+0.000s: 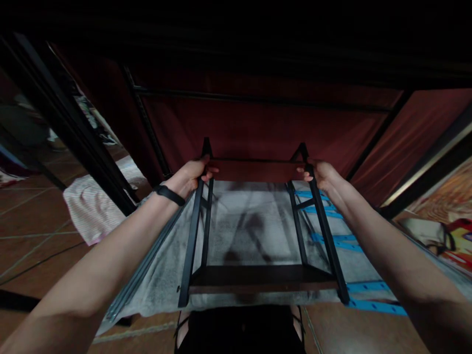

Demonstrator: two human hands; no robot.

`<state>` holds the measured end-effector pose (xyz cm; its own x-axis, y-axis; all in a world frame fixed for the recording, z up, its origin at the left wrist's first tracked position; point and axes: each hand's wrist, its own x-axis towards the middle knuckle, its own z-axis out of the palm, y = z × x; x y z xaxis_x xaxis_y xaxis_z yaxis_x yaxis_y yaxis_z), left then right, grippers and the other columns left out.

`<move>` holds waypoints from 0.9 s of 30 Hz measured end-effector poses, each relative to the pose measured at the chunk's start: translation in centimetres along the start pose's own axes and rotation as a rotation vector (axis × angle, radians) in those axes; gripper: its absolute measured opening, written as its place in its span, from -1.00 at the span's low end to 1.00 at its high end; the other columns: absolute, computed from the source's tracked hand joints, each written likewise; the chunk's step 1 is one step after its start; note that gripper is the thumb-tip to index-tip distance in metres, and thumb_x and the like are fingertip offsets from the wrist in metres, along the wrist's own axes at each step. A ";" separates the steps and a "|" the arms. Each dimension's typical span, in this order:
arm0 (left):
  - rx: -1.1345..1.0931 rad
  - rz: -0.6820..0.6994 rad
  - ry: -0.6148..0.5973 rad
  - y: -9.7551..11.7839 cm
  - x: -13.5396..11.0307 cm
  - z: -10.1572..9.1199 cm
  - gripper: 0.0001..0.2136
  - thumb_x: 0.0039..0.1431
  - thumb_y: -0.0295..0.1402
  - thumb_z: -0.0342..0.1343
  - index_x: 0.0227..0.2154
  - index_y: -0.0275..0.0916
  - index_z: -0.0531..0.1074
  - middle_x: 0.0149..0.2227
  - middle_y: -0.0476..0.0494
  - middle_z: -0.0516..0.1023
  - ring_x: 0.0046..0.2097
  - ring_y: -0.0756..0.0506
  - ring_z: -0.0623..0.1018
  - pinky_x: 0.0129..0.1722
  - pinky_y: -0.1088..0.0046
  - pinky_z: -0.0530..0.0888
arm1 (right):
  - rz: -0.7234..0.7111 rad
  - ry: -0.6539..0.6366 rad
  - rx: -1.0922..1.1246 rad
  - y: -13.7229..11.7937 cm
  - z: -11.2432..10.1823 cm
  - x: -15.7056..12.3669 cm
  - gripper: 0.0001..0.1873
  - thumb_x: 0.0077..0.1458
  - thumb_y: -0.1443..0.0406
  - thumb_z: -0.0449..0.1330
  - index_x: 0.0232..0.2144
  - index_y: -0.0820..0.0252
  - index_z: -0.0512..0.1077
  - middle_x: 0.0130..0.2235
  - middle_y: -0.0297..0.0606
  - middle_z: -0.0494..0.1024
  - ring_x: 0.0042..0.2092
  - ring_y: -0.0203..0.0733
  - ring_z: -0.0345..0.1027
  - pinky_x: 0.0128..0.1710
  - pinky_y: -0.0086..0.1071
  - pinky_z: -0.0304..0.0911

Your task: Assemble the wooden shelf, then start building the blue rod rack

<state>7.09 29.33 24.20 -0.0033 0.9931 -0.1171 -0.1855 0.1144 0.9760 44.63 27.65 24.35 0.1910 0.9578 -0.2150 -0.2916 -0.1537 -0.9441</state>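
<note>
A small two-tier shelf rack (263, 280) with black metal side frames and dark boards is on a grey cloth (254, 216). My left hand (195, 173) is closed around the upper part of its left side frame, fingertips against the end of the upper board (254, 170). On the opposite side, my right hand (319, 174) wraps the right side frame at about the same height, with its fingertips at that board's other end. A black band (170, 195) is on my left wrist. My palms and the backs of the joints are hidden.
Blue strips with holes (376, 297) lie on the cloth at right. Grey metal rods (142, 265) run along its left edge. A black metal frame (258, 100) with dark red fabric stands behind. A striped cloth (92, 204) hangs at left; a dark cable (44, 260) crosses the tiled floor.
</note>
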 end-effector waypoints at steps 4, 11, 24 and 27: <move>0.039 0.374 0.004 1.7 -1.3 1.0 -0.70 0.24 -0.07 0.07 -0.25 -0.23 0.27 -0.64 0.05 0.42 -0.76 0.11 0.20 -0.75 0.59 0.01 | -0.308 -0.029 0.037 -1.2 0.3 -1.3 -0.71 0.33 0.14 -0.12 -0.36 0.15 0.22 -0.54 -0.30 0.45 -0.70 -0.43 0.03 -0.81 -0.59 -0.13; 0.114 0.658 0.085 -1.7 -4.7 1.1 -0.70 0.26 -0.02 0.02 -0.26 -0.17 0.23 -0.65 0.17 0.24 -0.70 0.10 0.22 -0.69 0.59 0.06 | -0.687 0.052 0.039 1.6 0.1 -2.8 -0.47 0.17 -0.16 -0.02 -0.34 0.17 0.38 -0.58 -0.35 0.43 -0.71 -0.41 0.04 -0.78 -0.49 -0.10; 0.123 0.676 0.206 -8.2 -9.6 0.1 -0.52 0.22 0.11 -0.02 -0.06 -0.19 0.39 -0.64 0.09 0.21 -0.63 0.06 0.24 -0.65 0.52 0.12 | -0.771 0.197 0.057 8.6 -1.7 -6.2 -0.45 0.13 -0.18 0.02 -0.36 0.18 0.40 -0.67 -0.48 0.24 -0.73 -0.41 0.03 -0.75 -0.50 -0.13; 0.158 0.669 0.207 -8.9 -10.5 0.0 -0.55 0.26 0.07 -0.05 -0.04 -0.19 0.39 -0.63 0.08 0.24 -0.64 0.06 0.22 -0.66 0.52 0.12 | -0.788 0.198 0.088 9.2 -2.4 -7.0 -0.49 0.13 -0.14 0.04 -0.36 0.18 0.39 -0.63 -0.47 0.28 -0.72 -0.42 0.05 -0.75 -0.49 -0.10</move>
<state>8.77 17.89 16.71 -0.2553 0.8284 0.4985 0.0660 -0.4995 0.8638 42.83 18.94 16.62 0.5309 0.7144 0.4558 -0.0736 0.5747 -0.8151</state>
